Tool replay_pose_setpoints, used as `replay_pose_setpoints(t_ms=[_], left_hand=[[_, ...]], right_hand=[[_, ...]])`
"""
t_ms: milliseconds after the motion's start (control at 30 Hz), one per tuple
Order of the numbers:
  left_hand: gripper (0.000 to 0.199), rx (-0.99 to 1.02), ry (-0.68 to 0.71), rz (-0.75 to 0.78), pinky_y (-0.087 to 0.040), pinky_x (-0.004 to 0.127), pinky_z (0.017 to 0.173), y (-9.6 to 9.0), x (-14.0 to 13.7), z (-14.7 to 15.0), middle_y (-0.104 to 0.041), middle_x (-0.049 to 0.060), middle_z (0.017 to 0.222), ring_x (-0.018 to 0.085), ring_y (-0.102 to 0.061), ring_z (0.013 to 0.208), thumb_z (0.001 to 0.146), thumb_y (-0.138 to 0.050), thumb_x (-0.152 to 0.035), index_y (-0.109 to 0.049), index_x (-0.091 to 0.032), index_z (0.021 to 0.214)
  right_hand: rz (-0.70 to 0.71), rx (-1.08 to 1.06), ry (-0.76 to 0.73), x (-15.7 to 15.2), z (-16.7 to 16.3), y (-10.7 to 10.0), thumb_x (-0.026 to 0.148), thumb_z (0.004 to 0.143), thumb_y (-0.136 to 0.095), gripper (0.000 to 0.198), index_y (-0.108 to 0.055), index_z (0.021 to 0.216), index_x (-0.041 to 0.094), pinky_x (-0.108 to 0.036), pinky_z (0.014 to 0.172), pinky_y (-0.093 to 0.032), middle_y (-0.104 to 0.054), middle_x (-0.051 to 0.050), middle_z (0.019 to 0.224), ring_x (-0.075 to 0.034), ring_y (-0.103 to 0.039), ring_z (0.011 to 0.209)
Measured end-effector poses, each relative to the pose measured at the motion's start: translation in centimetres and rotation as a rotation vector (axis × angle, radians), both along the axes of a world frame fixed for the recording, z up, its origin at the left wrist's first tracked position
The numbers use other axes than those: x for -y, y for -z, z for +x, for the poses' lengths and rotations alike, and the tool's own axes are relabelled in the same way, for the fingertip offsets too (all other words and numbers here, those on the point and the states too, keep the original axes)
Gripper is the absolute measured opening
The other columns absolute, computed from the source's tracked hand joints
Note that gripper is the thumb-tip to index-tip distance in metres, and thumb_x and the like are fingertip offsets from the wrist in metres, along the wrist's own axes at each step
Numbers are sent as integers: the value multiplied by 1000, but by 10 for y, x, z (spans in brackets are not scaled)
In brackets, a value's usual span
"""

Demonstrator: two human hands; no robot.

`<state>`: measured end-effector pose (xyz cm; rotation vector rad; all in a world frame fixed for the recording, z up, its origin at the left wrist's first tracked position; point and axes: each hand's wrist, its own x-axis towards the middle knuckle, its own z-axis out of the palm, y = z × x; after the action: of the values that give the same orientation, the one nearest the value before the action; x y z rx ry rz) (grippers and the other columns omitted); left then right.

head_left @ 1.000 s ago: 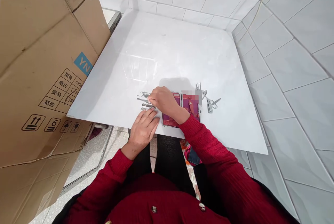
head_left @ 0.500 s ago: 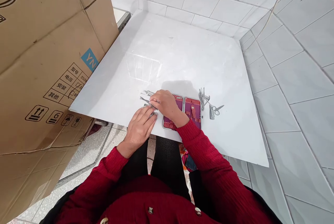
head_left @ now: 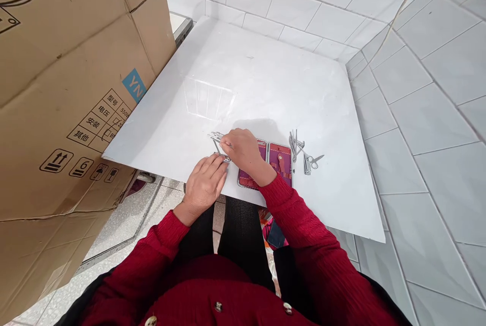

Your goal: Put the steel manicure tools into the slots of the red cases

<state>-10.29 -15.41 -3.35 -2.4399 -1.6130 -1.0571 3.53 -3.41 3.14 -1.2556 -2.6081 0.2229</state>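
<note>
My left hand (head_left: 205, 180) lies at the table's near edge, fingers stretched out, their tips touching a small shiny metal piece (head_left: 227, 158). Just to its right and above, my right hand (head_left: 243, 149) is closed in a pinch on a thin metal manicure tool (head_left: 216, 147), mostly hidden by the fingers. Several slim metal tools (head_left: 213, 135) lie beyond the fingertips. Partly under my right wrist rests an open manicure case (head_left: 280, 165) with a red and purple lining and small loops.
Right of the case lie small scissors (head_left: 315, 161), a nail clipper (head_left: 307, 165) and nippers (head_left: 296, 145) in a loose group. A large cardboard box (head_left: 87, 88) stands against the left side of the white table (head_left: 304, 93). Tiled walls (head_left: 296, 7) border the back and right.
My right hand has shifted slightly, and the metal tool at its fingertips has swung from pointing left to a steeper angle. The left hand stays nearly still. The view has tilted a little.
</note>
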Motion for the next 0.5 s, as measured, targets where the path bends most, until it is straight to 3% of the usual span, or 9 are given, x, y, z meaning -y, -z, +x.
replay_pose_setpoints(t_ms=[167, 300, 500], left_hand=[[36, 18, 10, 24, -49, 49, 114, 5, 0, -1, -70, 12, 136, 28, -61, 136, 104, -48, -19, -65, -21, 136], [35, 23, 14, 28, -50, 50, 112, 6, 0, 0, -70, 12, 136, 28, -61, 136, 104, -47, -18, -67, -20, 133], [32, 14, 13, 74, -51, 48, 110, 7, 0, 0, -74, 13, 127, 28, -62, 132, 103, -49, -18, -69, -17, 129]], right_hand=[[-125, 257, 72, 2, -22, -17, 24, 95, -59, 23, -74, 78, 19, -35, 67, -35, -74, -11, 80, -24, -63, 76], [-104, 352, 121, 4, -41, -24, 18, 95, -61, 17, -77, 100, 14, -34, 69, -44, -77, -19, 95, -28, -71, 86], [-60, 392, 109, 4, -57, -24, 15, 91, -62, 19, -76, 105, 13, -36, 75, -51, -77, -20, 92, -30, -74, 90]])
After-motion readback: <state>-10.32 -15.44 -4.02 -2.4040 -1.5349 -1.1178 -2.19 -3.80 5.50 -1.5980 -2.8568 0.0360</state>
